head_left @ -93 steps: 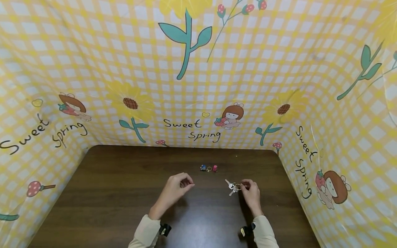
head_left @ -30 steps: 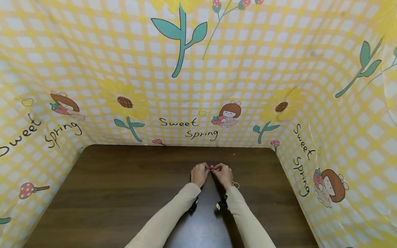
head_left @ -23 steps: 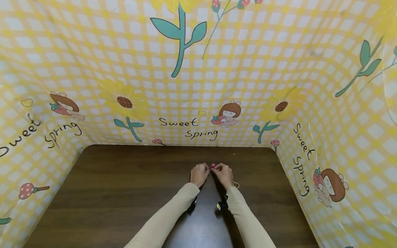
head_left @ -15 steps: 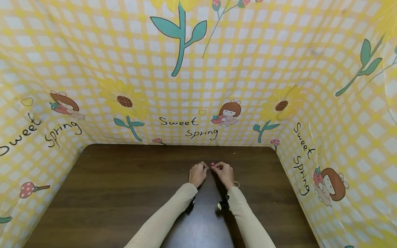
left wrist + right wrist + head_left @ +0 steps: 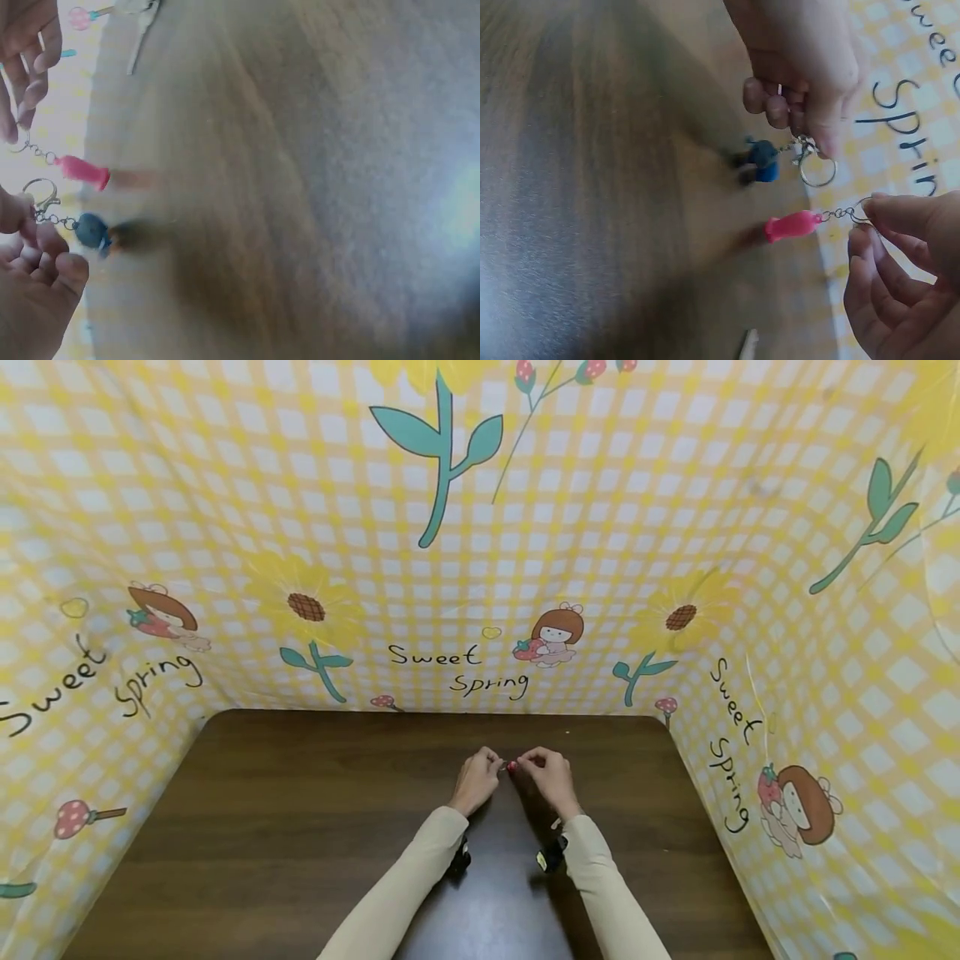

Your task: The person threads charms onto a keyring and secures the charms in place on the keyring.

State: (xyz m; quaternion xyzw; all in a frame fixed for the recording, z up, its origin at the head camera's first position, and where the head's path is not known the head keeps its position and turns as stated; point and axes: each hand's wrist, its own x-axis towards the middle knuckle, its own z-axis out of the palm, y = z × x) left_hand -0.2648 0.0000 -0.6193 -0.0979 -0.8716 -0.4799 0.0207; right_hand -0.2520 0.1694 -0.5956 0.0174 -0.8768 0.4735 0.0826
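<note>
My left hand [image 5: 477,779] pinches the metal clasp [image 5: 49,196] of a keychain with a small blue figure charm [image 5: 763,159] hanging from its chain. A split ring [image 5: 819,171] hangs at the same clasp. Facing it, my right hand [image 5: 550,773] pinches a small ring [image 5: 861,211] between thumb and fingertips; a short chain joins it to a pink charm [image 5: 793,225]. In both wrist views the pink and blue charms hang side by side with a gap between them. From the head view, the blue charm is hidden behind the left fingers.
Keys [image 5: 142,34] lie on the brown wooden table [image 5: 300,827], mostly hidden by my right wrist in the head view. A yellow checked cloth [image 5: 450,568] walls the back and both sides. Each wrist carries a black camera [image 5: 552,855].
My right hand has let go of the keys, and both hands have come together and picked up the charms from the table. Lately the hands have drawn slightly apart, the pink charm dipping.
</note>
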